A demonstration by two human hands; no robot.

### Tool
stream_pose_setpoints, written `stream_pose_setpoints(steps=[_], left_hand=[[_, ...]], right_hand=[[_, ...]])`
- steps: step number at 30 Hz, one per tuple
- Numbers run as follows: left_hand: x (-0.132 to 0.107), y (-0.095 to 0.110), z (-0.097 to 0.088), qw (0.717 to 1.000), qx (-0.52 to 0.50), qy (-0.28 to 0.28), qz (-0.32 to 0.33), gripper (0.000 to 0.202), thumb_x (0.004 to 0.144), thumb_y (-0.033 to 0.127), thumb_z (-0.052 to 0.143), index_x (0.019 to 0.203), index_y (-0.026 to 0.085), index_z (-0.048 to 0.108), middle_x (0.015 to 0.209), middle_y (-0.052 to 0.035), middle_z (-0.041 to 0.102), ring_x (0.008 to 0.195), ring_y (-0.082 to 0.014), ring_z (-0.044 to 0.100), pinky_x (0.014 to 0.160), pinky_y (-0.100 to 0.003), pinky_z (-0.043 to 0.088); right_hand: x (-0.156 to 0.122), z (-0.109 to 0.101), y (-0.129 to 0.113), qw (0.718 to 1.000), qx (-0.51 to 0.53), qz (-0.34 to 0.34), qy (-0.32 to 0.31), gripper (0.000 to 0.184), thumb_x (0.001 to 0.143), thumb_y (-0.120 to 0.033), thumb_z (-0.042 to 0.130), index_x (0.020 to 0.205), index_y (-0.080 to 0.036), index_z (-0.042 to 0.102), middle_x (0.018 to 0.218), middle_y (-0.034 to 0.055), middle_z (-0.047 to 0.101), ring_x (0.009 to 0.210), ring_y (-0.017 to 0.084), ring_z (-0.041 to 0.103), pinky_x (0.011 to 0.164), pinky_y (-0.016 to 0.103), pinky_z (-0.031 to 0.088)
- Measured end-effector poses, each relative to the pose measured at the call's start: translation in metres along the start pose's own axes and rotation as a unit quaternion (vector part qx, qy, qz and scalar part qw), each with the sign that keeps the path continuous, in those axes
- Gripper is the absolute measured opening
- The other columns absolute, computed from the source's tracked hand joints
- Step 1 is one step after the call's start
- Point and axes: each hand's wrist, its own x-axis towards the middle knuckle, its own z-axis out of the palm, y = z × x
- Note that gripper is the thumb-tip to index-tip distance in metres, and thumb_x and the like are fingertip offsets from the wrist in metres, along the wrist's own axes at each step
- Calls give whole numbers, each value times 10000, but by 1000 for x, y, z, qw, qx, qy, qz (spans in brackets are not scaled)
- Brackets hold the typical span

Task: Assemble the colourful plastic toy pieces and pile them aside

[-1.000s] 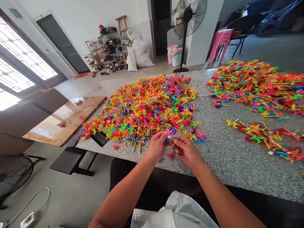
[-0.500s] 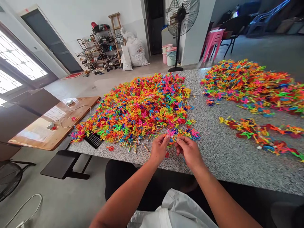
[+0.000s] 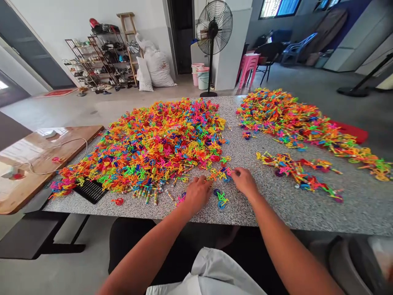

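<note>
Both hands rest on the speckled bench [image 3: 276, 205] near its front edge. The left hand [image 3: 196, 194] lies palm down, fingers curled over small bright plastic pieces [image 3: 218, 175]; whether it grips any cannot be told. The right hand [image 3: 245, 180] pinches at the same loose cluster, its fingertips hidden. A green and blue piece [image 3: 221, 199] lies between the hands. Behind them spreads the big multicoloured heap [image 3: 153, 143].

Head view, forward-down over table [image 3: 307, 213]
</note>
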Motion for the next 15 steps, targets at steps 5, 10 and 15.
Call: stream_pose_setpoints(steps=[5,10,15], left_hand=[[5,-24,-1,992,59,54,-98,281,1001,234,480,1168,231,706,1274,-132,618,1166,-305,542,965,-432,506],[-1,-32,-7,983,-32,171,-61,413,982,172,457,1369,207,597,1377,-152,585,1270,-309,513,1099,-479,439],[-5,-31,-16,967,-172,187,-16,316,944,240,588,1250,247,666,1343,-137,621,1301,-314,530,1157,-491,381]], right_hand=[[-23,35,-15,989,-79,-84,-91,145,896,-318,615,949,-206,690,948,85,722,917,234,673,841,331,489],[-35,52,-37,980,43,-137,-136,160,918,-375,585,912,-231,656,892,26,701,790,196,642,792,322,492],[-41,54,-65,928,141,-261,-225,127,909,-340,629,922,-246,714,1054,46,705,984,208,652,896,338,500]])
